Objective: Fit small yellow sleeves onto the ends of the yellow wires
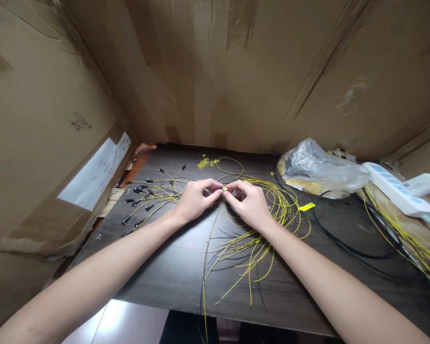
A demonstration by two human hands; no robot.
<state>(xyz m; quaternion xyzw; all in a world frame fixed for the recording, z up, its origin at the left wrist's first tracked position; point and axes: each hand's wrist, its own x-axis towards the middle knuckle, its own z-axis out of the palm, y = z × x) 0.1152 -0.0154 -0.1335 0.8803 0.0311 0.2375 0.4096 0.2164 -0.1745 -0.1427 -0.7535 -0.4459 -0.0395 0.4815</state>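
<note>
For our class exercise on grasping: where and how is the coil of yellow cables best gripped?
Probably by the bunched right side of the coil of yellow cables, from above and the right. Strands curve close together there; black connectors fan out left, loose ends spread toward the front of the table, and the right hand lies over the coil's left part.

One camera, on the wearer's head; faces forward and down over left hand (196, 198) and right hand (252, 204) to dark table (165, 267), fairly near; cardboard wall (208, 86) fills top.
</note>
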